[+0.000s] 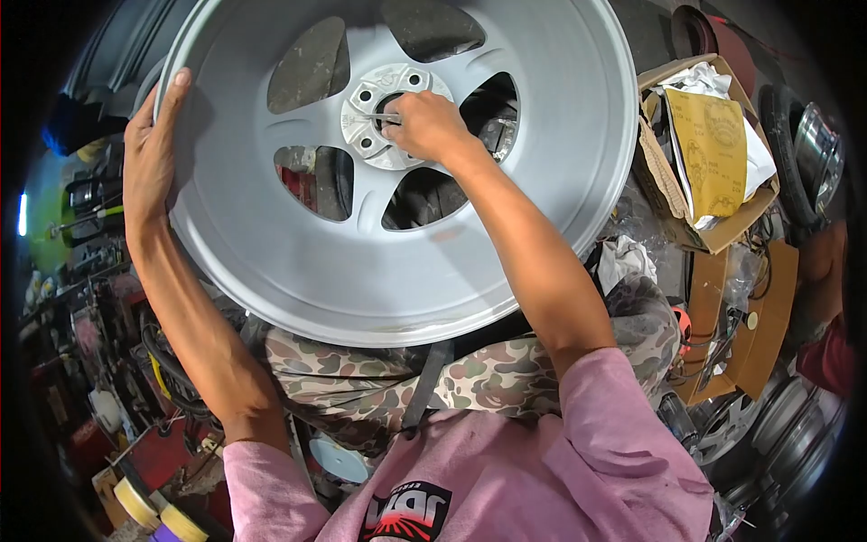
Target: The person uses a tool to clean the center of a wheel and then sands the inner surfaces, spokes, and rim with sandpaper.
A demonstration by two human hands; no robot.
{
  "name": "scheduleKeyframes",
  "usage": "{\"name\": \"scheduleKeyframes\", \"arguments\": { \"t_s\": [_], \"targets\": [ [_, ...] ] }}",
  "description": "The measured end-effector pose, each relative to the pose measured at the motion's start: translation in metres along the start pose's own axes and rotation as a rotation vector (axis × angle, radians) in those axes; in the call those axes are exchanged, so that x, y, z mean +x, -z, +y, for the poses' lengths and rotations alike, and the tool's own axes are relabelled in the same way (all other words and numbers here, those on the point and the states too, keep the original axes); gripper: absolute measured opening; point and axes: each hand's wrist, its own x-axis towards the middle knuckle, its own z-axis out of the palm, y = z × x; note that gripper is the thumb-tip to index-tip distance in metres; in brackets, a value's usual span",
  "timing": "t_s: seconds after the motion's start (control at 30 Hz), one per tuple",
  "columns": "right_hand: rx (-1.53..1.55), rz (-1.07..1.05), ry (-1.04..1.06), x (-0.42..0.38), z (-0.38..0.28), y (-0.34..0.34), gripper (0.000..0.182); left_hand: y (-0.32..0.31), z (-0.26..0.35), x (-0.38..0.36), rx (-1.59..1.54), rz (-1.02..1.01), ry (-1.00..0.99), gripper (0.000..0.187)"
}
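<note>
A large grey alloy wheel rim (424,271) rests over my lap, its hollow side facing me. My left hand (149,167) grips the outer lip at the left, thumb on the inner side and fingers behind the edge. At the hub face (388,158), with its ring of bolt holes, my right hand (426,125) is closed around a thin metal piece (384,117). That piece points left across the centre bore; its kind cannot be made out, and most of it is hidden in my fingers.
At the right stand a cardboard box (713,239) holding sandpaper sheets (709,149) and another open box (754,325). More wheels (817,158) lie at the far right, near another person's arm (822,271). Tools and cables clutter the left; yellow-edged rolls (135,501) lie lower left.
</note>
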Motion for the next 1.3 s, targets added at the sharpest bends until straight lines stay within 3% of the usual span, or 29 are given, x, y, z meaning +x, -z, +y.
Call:
{"name": "scheduleKeyframes", "arguments": {
  "t_s": [0.17, 0.23, 0.47, 0.53, 0.63, 0.93, 1.13, 1.3],
  "targets": [
    [-0.177, 0.037, 0.071, 0.004, -0.002, -0.009, 0.028, 0.002, -0.003, 0.001, -0.014, -0.031, 0.004, 0.063],
    [-0.116, 0.129, 0.179, 0.005, 0.003, -0.011, 0.015, 0.002, -0.002, 0.002, -0.007, -0.031, 0.024, 0.062],
    [-0.116, 0.132, 0.179, 0.002, 0.0, -0.016, 0.014, 0.001, 0.001, -0.001, -0.05, -0.033, -0.001, 0.056],
    [0.014, 0.252, 0.121, -0.002, -0.002, -0.015, 0.013, 0.0, 0.001, -0.001, -0.053, -0.035, 0.012, 0.056],
    [0.083, 0.206, 0.051, -0.01, 0.0, -0.008, 0.03, 0.0, 0.001, -0.001, -0.045, -0.009, -0.018, 0.055],
    [-0.119, 0.07, 0.056, 0.007, -0.002, -0.009, 0.019, 0.004, -0.004, 0.002, -0.034, -0.047, 0.01, 0.056],
    [-0.183, 0.185, 0.129, -0.002, -0.005, -0.014, 0.017, 0.003, -0.001, 0.001, -0.048, -0.018, -0.014, 0.054],
    [0.054, 0.123, 0.128, -0.02, 0.009, 0.011, 0.02, 0.001, -0.001, 0.001, -0.092, -0.057, -0.012, 0.054]
  ]
}}
